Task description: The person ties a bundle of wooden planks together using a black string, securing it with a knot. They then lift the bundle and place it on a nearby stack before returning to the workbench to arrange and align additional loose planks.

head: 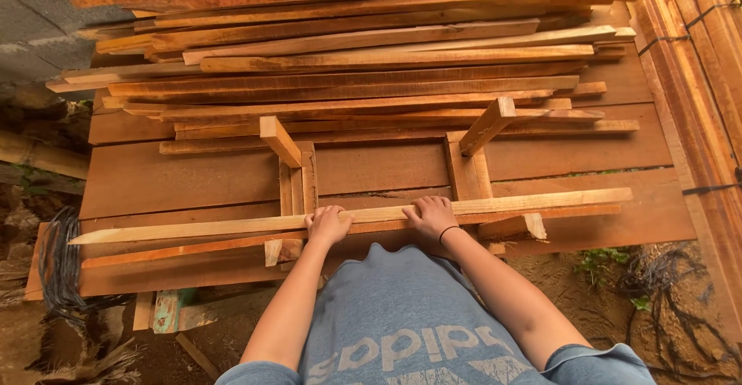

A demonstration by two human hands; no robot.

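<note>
Centrally, left hand (328, 225) and right hand (430, 216) both curl closed over one long pale wooden slat (232, 226) running across lower-middle frame. Slat rests on two upright block supports (297, 178) atop wide planks (154, 180). Stacked slats (348, 52) fill upper frame.

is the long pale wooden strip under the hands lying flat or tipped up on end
Lying flat: the long pale wooden strip runs crosswise over the wooden boards, with the left hand and right hand gripping its middle.
</note>
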